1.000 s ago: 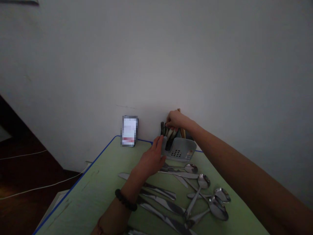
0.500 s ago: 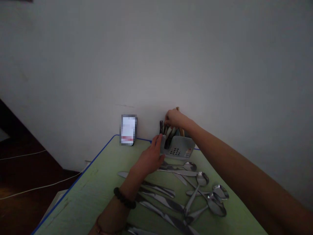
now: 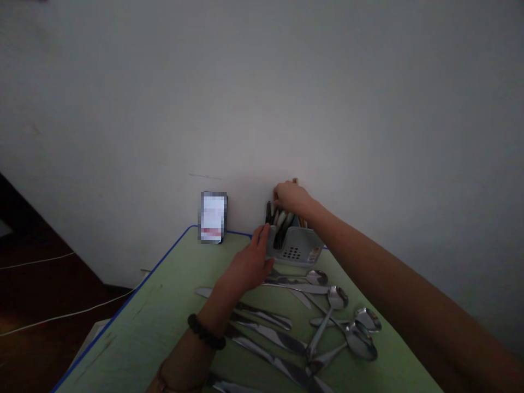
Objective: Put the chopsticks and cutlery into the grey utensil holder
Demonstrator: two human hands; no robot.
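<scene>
Cutlery caddy (image 3: 303, 237) at the worktop's (image 3: 164, 316) one o'clock wants light bracing from the left hand (image 3: 249, 265), grip outspread at its nine o'clock, and gentleness from the right hand (image 3: 292, 197), curled over handles (image 3: 268, 210), its grip's hold impossible to tell.

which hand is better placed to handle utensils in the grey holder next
Probably the right hand: it is up at the upright utensils, whereas the left hand sits lower, at the left end of the grey holder.

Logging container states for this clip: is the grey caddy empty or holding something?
Holding something: dark and pale utensils stand in the grey caddy, below the right hand. Cannot tell whether it is full.
</scene>
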